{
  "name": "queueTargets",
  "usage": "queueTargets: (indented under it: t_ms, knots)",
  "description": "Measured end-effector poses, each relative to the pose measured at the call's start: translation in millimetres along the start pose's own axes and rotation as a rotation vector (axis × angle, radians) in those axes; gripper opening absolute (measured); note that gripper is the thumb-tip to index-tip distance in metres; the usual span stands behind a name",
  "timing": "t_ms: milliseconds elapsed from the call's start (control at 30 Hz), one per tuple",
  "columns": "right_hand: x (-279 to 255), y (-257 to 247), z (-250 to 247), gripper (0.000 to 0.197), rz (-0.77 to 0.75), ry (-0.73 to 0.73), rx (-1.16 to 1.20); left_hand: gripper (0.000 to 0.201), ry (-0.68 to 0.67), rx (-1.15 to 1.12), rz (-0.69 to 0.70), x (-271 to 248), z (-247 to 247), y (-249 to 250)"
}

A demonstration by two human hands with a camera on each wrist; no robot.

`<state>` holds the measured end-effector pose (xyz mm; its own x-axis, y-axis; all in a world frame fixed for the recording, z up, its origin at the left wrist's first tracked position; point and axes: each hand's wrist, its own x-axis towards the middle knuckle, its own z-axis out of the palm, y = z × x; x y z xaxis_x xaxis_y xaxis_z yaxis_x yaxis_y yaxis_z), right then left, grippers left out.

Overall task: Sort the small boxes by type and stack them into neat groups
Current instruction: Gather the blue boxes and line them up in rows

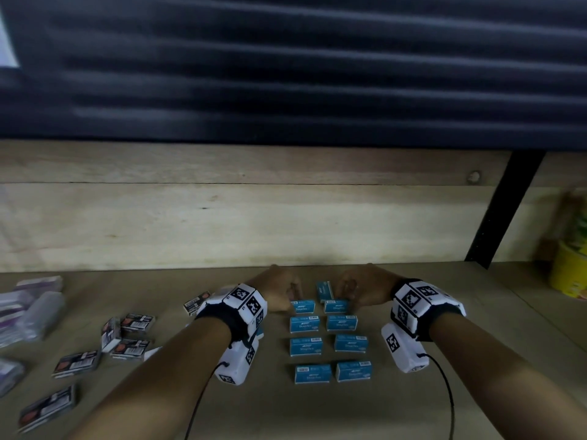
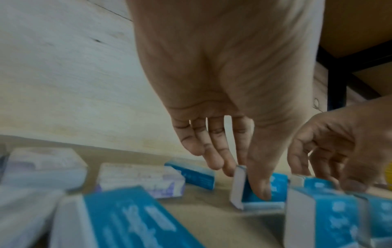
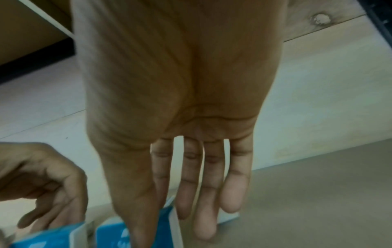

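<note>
Several blue staple boxes (image 1: 306, 346) lie in two columns on the wooden shelf (image 1: 413, 408). My left hand (image 1: 290, 298) is at the far end of the left column. It pinches a blue staple box (image 2: 275, 186) there, with the thumb (image 2: 258, 184) on its blue face and the fingers behind it. My right hand (image 1: 344, 295) does the same at the far end of the right column, with its thumb (image 3: 137, 218) in front of a blue box (image 3: 110, 234) and its fingers behind. One more blue box (image 1: 324, 289) stands between the hands.
Black-and-red boxes (image 1: 136, 322) lie scattered to the left, with pale purple boxes (image 1: 38, 306) beyond them. A yellow cup (image 1: 568, 271) stands at the far right by a black post (image 1: 505, 211). A wooden back wall (image 1: 222, 223) closes the shelf.
</note>
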<state>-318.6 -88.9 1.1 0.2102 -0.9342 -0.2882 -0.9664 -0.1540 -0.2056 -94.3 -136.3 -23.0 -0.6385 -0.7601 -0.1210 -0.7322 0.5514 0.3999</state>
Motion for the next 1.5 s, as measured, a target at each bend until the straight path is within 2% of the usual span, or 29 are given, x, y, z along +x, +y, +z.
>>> queueTargets:
  t_ms: [133, 233, 333, 433, 567, 633, 767, 1067, 1200, 1300, 1500]
  knots:
    - [5.2, 8.9, -11.3, 0.021, 0.048, 0.046, 0.091, 0.037, -0.025, -0.096, -0.012, -2.0, -15.5, -11.4]
    - [14.1, 10.0, -13.7, 0.009, 0.064, 0.099, 0.162, 0.038, -0.02, -0.057, -0.012, -0.4, -22.4, -20.3]
    - [26.8, 3.9, -10.5, 0.028, 0.095, 0.097, 0.143, 0.04, 0.0, 0.003, -0.027, 4.8, -21.9, -25.4]
    - [38.6, -8.7, -7.1, 0.038, 0.099, 0.053, 0.069, 0.044, -0.031, 0.109, -0.031, 8.7, -17.6, -26.7]
    - [46.8, -21.6, -4.3, 0.051, 0.04, -0.059, -0.084, 0.044, -0.051, 0.174, 0.009, 11.0, -11.0, -25.0]
    - [48.9, -25.3, -4.0, 0.048, -0.008, -0.091, -0.171, 0.047, -0.059, 0.223, 0.021, 13.5, -10.8, -24.4]
    - [52.2, -27.7, -4.0, 0.033, -0.051, -0.067, -0.244, 0.049, -0.044, 0.26, 0.033, 15.7, -11.1, -24.1]
    - [50.0, -15.3, -4.9, 0.048, -0.094, 0.051, -0.084, 0.032, 0.109, 0.195, 0.075, 12.0, -11.9, -20.8]
    - [48.3, -10.6, -9.5, 0.029, -0.098, 0.03, -0.052, 0.027, 0.102, 0.189, 0.058, 14.2, -12.4, -17.1]
    - [44.0, -4.9, -12.3, 0.025, -0.05, 0.029, 0.01, 0.03, 0.101, 0.192, 0.038, 16.4, -12.7, -15.3]
    - [33.2, 7.1, -9.9, 0.022, -0.026, 0.161, 0.046, 0.025, 0.083, 0.186, 0.02, 19.8, -12.5, -8.7]
